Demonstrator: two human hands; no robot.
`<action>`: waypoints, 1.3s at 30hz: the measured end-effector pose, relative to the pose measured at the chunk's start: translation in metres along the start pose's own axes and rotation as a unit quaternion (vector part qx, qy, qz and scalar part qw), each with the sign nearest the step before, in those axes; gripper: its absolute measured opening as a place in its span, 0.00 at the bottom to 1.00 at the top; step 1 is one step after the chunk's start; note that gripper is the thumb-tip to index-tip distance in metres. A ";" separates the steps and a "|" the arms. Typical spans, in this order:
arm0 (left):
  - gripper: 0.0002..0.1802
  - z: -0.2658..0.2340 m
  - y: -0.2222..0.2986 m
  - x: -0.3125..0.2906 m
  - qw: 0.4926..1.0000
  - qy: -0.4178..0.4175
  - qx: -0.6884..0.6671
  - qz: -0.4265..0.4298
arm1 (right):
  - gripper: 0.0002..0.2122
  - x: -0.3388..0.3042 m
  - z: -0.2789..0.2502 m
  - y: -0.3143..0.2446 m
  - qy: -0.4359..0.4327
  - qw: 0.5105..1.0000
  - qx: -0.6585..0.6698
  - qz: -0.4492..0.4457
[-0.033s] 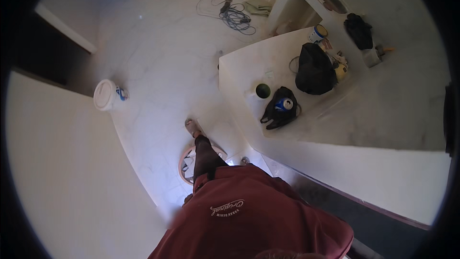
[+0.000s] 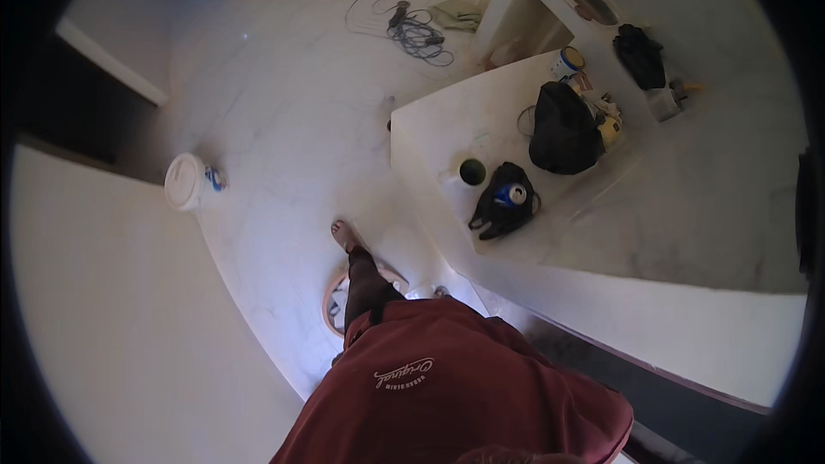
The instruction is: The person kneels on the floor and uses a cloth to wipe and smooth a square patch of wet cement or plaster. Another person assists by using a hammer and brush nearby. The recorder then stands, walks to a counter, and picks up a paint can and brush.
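Observation:
Neither of my hands shows; my red shirt [image 2: 481, 378] fills the lower middle and hides whatever they do. A small brownish patch at the shirt's left edge is too little to identify. My leg in dark trousers [image 2: 368, 288] reaches forward over a round pinkish tub [image 2: 330, 305], with pale pieces in it. The foot in front of the tub stands on the pale floor.
On the counter [image 2: 430, 133] at right are a blue can [image 2: 512, 195] on a black plastic bag [image 2: 490, 222], a cup [image 2: 472, 172], a larger black bag [image 2: 563, 133] and a paint tin [image 2: 569, 60]. A white bucket [image 2: 182, 181] stands at left; coiled cable [image 2: 419, 39] lies farther off.
The view has shifted slightly. A pale blur beside the shirt's left edge has gone from sight. The things on the counter and floor stay in place.

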State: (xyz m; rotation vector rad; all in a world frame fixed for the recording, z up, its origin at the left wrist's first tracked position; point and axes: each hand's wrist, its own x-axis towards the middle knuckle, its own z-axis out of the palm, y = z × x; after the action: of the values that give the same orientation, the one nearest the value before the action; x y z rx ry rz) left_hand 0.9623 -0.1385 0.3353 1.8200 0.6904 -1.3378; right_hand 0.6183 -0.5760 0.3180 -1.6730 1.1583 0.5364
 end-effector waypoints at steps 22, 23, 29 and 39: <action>0.32 -0.174 0.681 0.140 0.989 0.036 0.016 0.145 | 0.18 0.236 0.061 -0.397 0.091 0.977 0.183 0.065; 0.32 -0.160 0.697 0.152 0.990 0.018 0.029 0.139 | 0.18 0.248 0.052 -0.406 0.100 0.974 0.190 0.067; 0.32 -0.113 0.764 0.181 0.974 -0.062 0.193 0.103 | 0.18 0.292 0.027 -0.467 0.126 0.965 0.213 0.082; 0.33 -0.064 1.038 0.268 0.928 -0.113 0.346 0.081 | 0.17 0.389 -0.018 -0.621 0.257 0.893 0.345 0.134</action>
State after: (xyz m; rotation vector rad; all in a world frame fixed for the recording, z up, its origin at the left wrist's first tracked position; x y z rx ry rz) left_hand 1.8917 -0.6753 0.3583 2.1364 -0.0887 -1.7797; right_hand 1.3347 -0.7313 0.3155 -1.0473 1.7284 -0.1861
